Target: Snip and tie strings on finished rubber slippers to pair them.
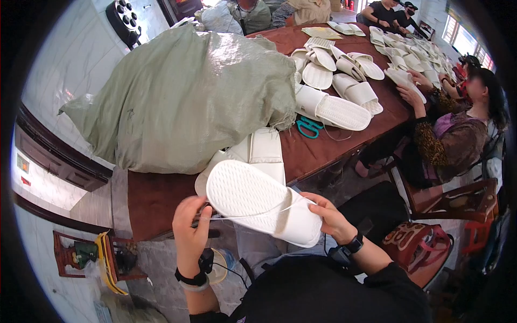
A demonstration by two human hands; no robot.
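Note:
A white slipper (253,194) with a textured sole is tilted in front of me, over the table's near edge. My right hand (331,218) grips it at the strap end, thumb and fingers closed on its edge. A thin pale thread (231,217) stretches across the slipper towards my right hand. Its other end runs to my left hand (193,229), whose fingers are pinched together beside the slipper's left edge. Beyond, more white slippers (267,151) lie partly under a large green-grey woven sack (188,107). Teal-handled scissors (309,127) rest on the table next to another slipper (342,112).
A brown-covered table (312,156) carries piles of white slippers (409,56) at the far right. A co-worker (458,124) sits on the right, holding a slipper. A wooden chair (452,196) and a red bag (417,245) stand nearer. Other people work at the back.

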